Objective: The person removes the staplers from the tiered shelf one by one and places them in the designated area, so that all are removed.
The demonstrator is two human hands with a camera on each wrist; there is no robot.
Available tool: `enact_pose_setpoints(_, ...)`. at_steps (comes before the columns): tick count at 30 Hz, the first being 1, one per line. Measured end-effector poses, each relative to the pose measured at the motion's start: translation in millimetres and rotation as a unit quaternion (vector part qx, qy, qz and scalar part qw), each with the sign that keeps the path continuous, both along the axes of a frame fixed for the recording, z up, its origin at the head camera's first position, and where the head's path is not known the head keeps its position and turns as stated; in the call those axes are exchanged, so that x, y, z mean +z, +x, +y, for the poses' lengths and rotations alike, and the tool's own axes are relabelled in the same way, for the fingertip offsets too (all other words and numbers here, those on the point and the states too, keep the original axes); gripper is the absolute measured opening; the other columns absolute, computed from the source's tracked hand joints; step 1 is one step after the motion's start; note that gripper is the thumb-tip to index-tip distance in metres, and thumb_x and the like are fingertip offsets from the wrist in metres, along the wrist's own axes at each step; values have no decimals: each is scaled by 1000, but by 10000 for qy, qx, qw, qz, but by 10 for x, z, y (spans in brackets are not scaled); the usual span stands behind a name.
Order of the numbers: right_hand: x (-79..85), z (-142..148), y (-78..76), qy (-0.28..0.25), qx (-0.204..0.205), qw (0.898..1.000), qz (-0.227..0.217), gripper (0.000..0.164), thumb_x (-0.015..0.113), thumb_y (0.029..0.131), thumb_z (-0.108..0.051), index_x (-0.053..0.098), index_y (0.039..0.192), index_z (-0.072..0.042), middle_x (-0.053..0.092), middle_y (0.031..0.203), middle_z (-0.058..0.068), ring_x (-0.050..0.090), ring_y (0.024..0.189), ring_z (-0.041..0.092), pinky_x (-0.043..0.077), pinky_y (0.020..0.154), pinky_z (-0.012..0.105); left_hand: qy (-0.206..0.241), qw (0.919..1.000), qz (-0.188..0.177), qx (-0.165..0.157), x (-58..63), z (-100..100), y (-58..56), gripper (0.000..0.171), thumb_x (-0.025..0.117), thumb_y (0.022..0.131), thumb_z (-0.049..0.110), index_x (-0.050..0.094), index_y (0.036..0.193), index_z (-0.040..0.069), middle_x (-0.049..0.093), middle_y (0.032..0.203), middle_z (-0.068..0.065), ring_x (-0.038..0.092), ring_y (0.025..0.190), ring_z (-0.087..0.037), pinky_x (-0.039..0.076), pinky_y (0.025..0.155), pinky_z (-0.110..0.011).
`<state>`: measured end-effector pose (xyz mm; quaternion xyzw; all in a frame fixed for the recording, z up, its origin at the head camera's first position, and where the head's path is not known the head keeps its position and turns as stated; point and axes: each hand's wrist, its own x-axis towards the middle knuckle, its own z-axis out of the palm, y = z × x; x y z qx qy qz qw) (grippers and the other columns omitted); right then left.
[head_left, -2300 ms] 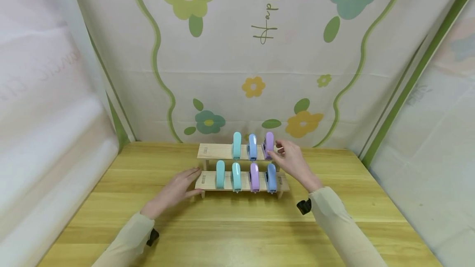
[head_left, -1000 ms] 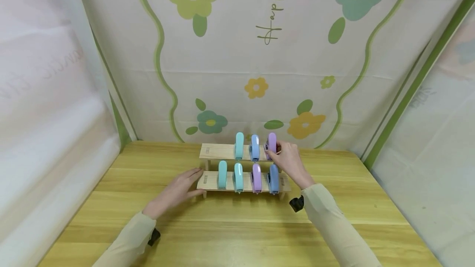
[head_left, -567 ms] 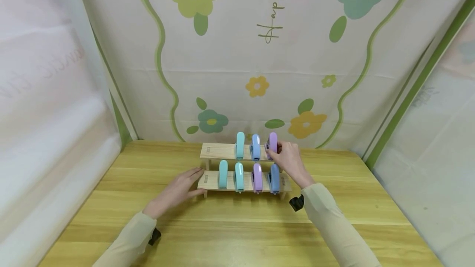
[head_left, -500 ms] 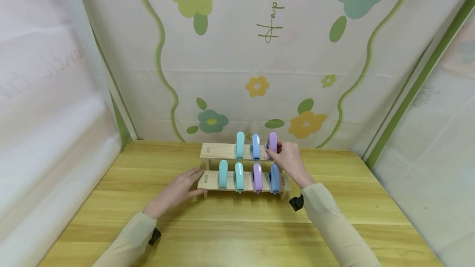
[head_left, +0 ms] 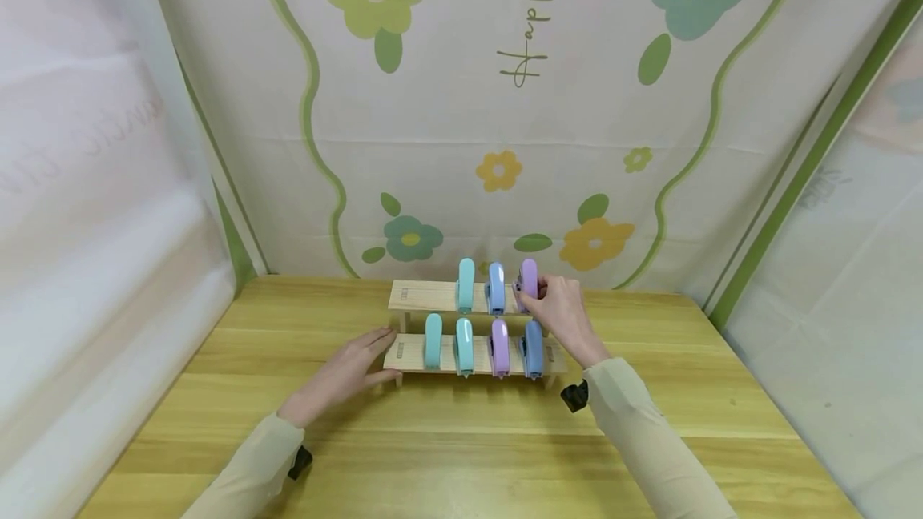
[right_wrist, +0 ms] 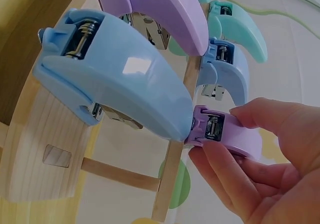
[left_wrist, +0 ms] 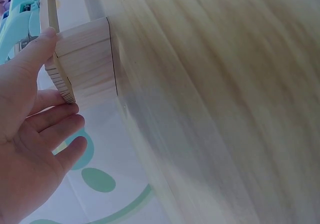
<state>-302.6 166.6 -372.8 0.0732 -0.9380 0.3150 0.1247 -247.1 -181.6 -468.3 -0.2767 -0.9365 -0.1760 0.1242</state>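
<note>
My right hand [head_left: 566, 312] pinches the purple stapler [right_wrist: 237, 136] at the right end of the upper shelf [head_left: 425, 295], thumb on one side and fingers on the other. To its left on that shelf stand a light blue stapler [head_left: 495, 288] and a turquoise stapler [head_left: 465, 285]. With thumb and fingers on opposite edges, my left hand [left_wrist: 30, 129] holds the left end of the lower shelf [head_left: 409, 352] of the wooden rack. Two turquoise staplers, a purple stapler [head_left: 500, 347] and a blue stapler [right_wrist: 125, 69] stand in a row on the lower shelf.
The rack stands on a wood-grain table [head_left: 461, 439], near its back edge. Behind it rises a white cloth backdrop [head_left: 433, 102] with printed flowers. White cloth sides [head_left: 94, 247] close in the table at left and right.
My right hand has moved in from just right of the upper purple stapler and taken hold of it. The left hand stays at the rack's end; the view has shifted slightly.
</note>
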Motion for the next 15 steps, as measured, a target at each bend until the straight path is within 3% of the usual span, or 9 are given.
enact_pose_setpoints(8, -16, 6, 7, -63, -11, 9999, 129, 22, 72, 86, -22, 72, 88, 1, 75, 81, 16, 64, 58, 15, 53, 48, 20, 4, 10000, 51, -9, -8, 1, 3, 70, 77, 85, 32, 52, 137, -8, 55, 139, -28, 57, 126, -43, 53, 104, -51)
enact_pose_setpoints(15, -2, 41, 18, -125, -68, 9998, 114, 26, 72, 87, -20, 71, 97, 4, 75, 87, 20, 69, 64, 19, 58, 51, 22, -80, 10000, -17, 36, -3, -1, 5, 71, 76, 87, 35, 51, 139, -7, 55, 141, -27, 56, 128, -42, 52, 105, -51)
